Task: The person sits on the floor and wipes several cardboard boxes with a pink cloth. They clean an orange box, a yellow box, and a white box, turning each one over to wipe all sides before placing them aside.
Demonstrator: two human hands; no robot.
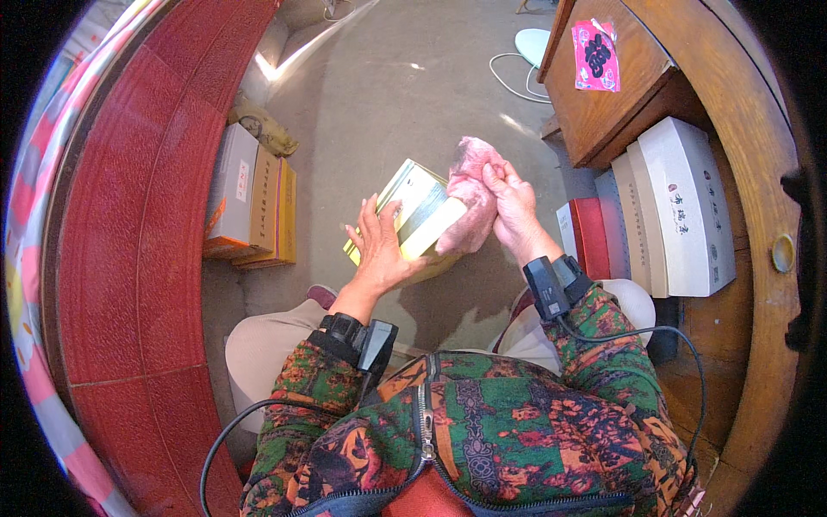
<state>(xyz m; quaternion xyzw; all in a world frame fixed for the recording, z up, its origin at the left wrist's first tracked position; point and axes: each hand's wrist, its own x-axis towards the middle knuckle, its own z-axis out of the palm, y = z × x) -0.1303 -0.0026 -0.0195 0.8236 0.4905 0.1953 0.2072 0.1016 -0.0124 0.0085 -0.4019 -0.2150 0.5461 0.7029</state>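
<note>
A pale yellow and green box is tilted above the floor in front of me. My left hand grips it at its near left side, the fingers spread over its face and the thumb along the near edge. A crumpled pink cloth with greyish patches hangs from my right hand, pinched between thumb and fingers. Part of the cloth lies against the right side of the box and hides that edge. Both my wrists carry black strapped devices with cables.
Boxes stand on the left beside a red panelled surface. More boxes stand at the right under wooden furniture, which bears a pink packet. A pale round object with a white cable lies at the far right.
</note>
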